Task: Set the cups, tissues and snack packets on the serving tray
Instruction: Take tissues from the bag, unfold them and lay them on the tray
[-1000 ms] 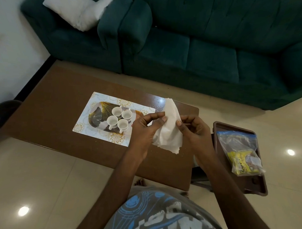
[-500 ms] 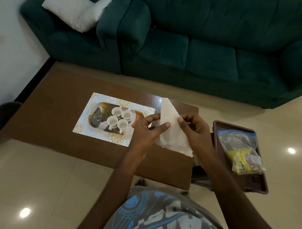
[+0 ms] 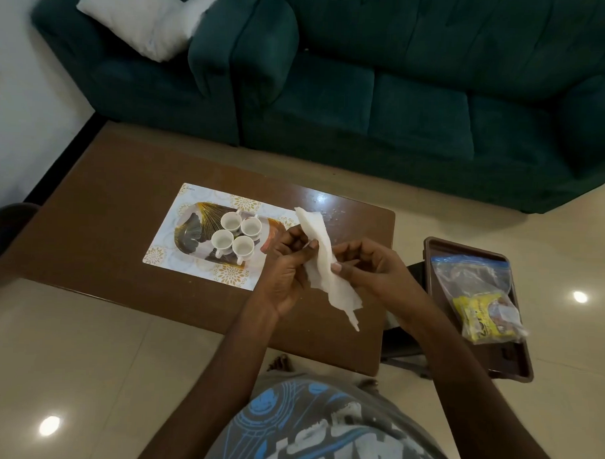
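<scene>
A white tissue (image 3: 322,264) hangs between both hands above the right part of the brown table (image 3: 98,229). My left hand (image 3: 287,270) pinches its upper part and my right hand (image 3: 368,266) pinches its middle; the tissue is folded into a narrow strip. Several small white cups (image 3: 237,237) stand together on the patterned serving tray (image 3: 177,232), just left of my left hand. A clear zip bag with yellow snack packets (image 3: 480,297) lies on a dark brown tray (image 3: 515,367) to the right of the table.
A dark green sofa (image 3: 401,95) with a white cushion (image 3: 147,18) runs along the far side. A dark bin (image 3: 6,226) stands at the table's left end. The floor is glossy beige tile. Small crumbs lie near the table's far right corner.
The tissue has gone from a wide spread sheet to a narrow folded strip. Both hands have shifted their pinch on it and stayed over the same spot.
</scene>
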